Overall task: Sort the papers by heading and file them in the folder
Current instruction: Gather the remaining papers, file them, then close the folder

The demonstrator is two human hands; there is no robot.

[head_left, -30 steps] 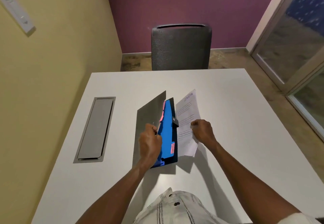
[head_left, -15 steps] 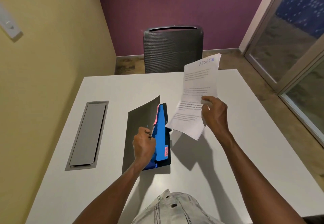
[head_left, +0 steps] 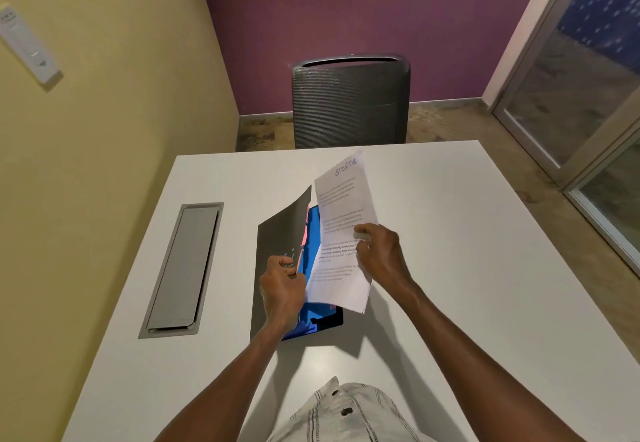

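A dark folder point(head_left: 277, 233) lies half open in the middle of the white table point(head_left: 467, 268), with blue dividers point(head_left: 313, 233) and pink tabs inside. My left hand point(head_left: 282, 287) grips the raised cover and dividers at their edge. My right hand point(head_left: 379, 256) pinches a printed white sheet point(head_left: 343, 233) with a blue handwritten heading at its top. The sheet hangs tilted over the open folder, its lower edge close to my left hand.
A grey cable hatch point(head_left: 183, 268) is set into the table on the left. A dark mesh chair point(head_left: 351, 102) stands at the far edge. Yellow wall on the left, glass door on the right.
My right hand lifted the sheet off the table, raised it high, then brought it down and left over the open folder. My left hand kept holding the folder open.
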